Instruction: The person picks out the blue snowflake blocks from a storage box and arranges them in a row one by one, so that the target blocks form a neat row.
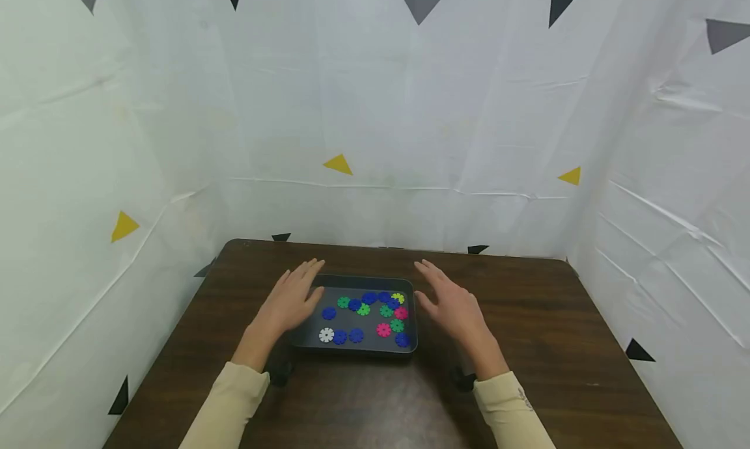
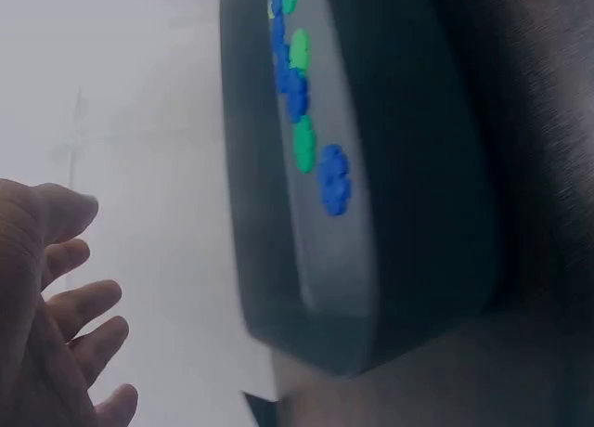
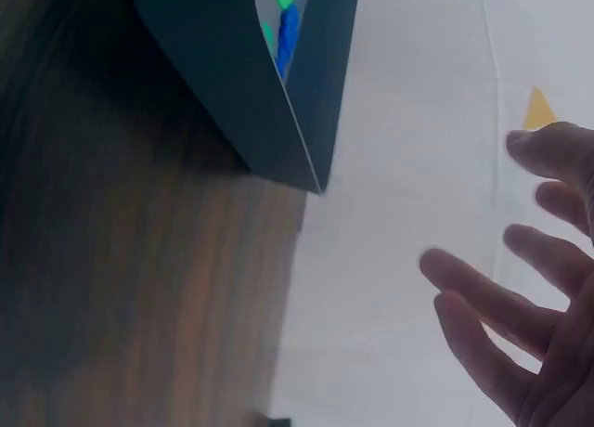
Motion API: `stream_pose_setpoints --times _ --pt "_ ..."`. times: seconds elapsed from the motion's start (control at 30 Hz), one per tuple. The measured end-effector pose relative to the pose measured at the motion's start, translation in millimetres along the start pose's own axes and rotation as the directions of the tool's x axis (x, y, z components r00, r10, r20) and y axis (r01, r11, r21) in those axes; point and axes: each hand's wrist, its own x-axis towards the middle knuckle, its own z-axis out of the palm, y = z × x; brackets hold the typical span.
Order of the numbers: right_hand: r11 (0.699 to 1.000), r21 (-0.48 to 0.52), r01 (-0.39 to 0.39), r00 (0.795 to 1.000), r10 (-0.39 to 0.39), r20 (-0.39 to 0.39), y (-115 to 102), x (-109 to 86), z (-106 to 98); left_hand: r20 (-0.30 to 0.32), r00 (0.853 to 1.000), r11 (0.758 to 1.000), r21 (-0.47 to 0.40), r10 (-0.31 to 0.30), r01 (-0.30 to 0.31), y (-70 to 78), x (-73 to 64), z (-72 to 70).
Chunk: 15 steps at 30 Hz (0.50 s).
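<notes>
A dark rectangular tray [image 1: 351,353] lies on the brown table, with several small notched plastic discs inside. Among them are a white disc [image 1: 326,335], a yellow disc [image 1: 398,298], a pink disc [image 1: 383,330], a green disc [image 1: 344,302] and a blue disc [image 1: 329,313]. My left hand [image 1: 290,300] hovers at the tray's left side, fingers extended and nothing held. Opposite it, my right hand [image 1: 454,306] hovers past the tray's right edge, also holding nothing. Both wrist views show the fingers spread and apart from the tray.
The brown wooden table [image 1: 527,319] extends around the tray on all sides. White sheeting [image 1: 375,110] with grey, black and yellow triangles hangs behind the table and along its left and right sides.
</notes>
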Motion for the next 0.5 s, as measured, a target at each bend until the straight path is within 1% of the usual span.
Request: stream_pose_setpoints --times 0.07,0.17,0.23,0.27,0.33,0.4,0.47,0.5 --pt "0.999 0.035 -0.025 1.0 0.024 0.013 0 2.2 8 0.004 1.0 0.998 -0.059 -0.01 0.01 -2.6 -1.9 3.9" --pt "0.989 0.133 -0.064 0.998 0.059 0.037 0 4.9 20 0.005 1.0 0.987 -0.157 -0.025 0.026 -5.8 -4.7 8.9" --pt "0.975 0.198 -0.096 0.995 0.086 0.057 1 7.1 28 0.012 0.998 0.976 -0.208 -0.068 0.069 -9.2 -6.3 12.3" --pt "0.968 0.224 -0.108 0.993 0.096 0.065 2 8.4 32 0.014 0.995 0.97 -0.224 -0.099 0.1 -11.3 -7.1 14.0" --pt "0.958 0.254 -0.134 0.99 0.116 0.086 2 11.6 41 0.003 0.983 0.954 -0.242 -0.181 0.177 -16.4 -8.7 17.9" --pt "0.953 0.26 -0.155 0.986 0.133 0.102 1 14.7 49 -0.011 0.964 0.932 -0.258 -0.267 0.256 -21.9 -11.1 21.8" --pt "0.952 0.257 -0.167 0.983 0.142 0.113 -1 16.6 56 -0.026 0.945 0.91 -0.278 -0.327 0.308 -27.5 -13.5 26.6" --pt "0.949 0.262 -0.174 0.982 0.146 0.123 -2 17.3 59 -0.033 0.937 0.9 -0.293 -0.347 0.323 -30.0 -15.2 28.7"
